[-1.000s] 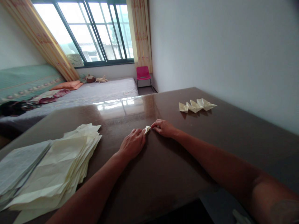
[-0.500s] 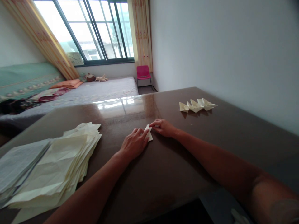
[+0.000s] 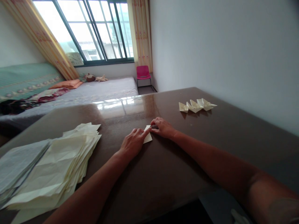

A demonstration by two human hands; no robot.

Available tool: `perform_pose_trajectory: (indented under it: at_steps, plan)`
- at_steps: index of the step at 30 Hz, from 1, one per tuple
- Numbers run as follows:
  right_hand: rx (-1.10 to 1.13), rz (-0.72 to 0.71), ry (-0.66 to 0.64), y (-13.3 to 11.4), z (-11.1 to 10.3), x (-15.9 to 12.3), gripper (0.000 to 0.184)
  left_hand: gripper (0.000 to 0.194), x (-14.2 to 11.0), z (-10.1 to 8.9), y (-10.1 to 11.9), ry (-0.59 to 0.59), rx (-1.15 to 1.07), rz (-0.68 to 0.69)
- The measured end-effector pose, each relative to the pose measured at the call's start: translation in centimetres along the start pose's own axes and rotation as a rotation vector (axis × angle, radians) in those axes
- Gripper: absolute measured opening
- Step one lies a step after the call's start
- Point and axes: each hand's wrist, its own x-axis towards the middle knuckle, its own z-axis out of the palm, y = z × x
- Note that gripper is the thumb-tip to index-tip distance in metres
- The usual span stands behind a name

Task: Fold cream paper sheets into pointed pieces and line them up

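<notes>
A small folded piece of cream paper (image 3: 148, 137) lies flat on the dark brown table (image 3: 177, 161), between my two hands. My left hand (image 3: 132, 143) rests palm down beside it, its forefinger pressing on the paper's left edge. My right hand (image 3: 163, 128) has its fingers curled and pressed down on the paper's far corner. Most of the paper is hidden under the fingers.
A loose stack of cream sheets (image 3: 53, 168) lies on the table at the left, on top of greyish papers (image 3: 16, 165). Several folded paper shapes (image 3: 197, 105) sit in a row at the far right. Beyond the table are a bed (image 3: 88, 90), a pink chair (image 3: 143, 73) and a window.
The small paper, first a tip pinched between the fingers, has been laid flat on the table. Both hands now press it down.
</notes>
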Motion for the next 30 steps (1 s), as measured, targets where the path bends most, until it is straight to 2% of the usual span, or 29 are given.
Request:
perform_pose_trajectory:
  at_steps: [4,11,20,23,26,30]
  plan:
    - [-0.001,0.027,-0.022,-0.07,-0.12,0.07,0.022,0.051,-0.02,-0.06,-0.07,-0.031,0.046,0.018]
    - [0.155,0.040,-0.087,0.02,-0.30,0.43,0.017,0.044,-0.05,0.27,-0.17,-0.030,-0.006,-0.008]
    - [0.188,-0.035,-0.072,0.23,0.01,0.30,0.025,0.042,-0.08,0.26,-0.30,-0.032,-0.036,-0.016]
    - [0.271,-0.078,-0.050,0.00,-0.12,0.21,0.027,0.042,-0.06,0.33,-0.33,-0.028,-0.032,-0.008]
    - [0.369,-0.041,-0.034,-0.31,-0.27,0.11,0.025,0.042,-0.04,0.42,-0.32,-0.026,-0.018,-0.014]
    - [0.495,0.030,-0.073,-0.44,-0.46,0.02,0.026,0.041,-0.04,0.42,-0.30,-0.036,-0.004,-0.007]
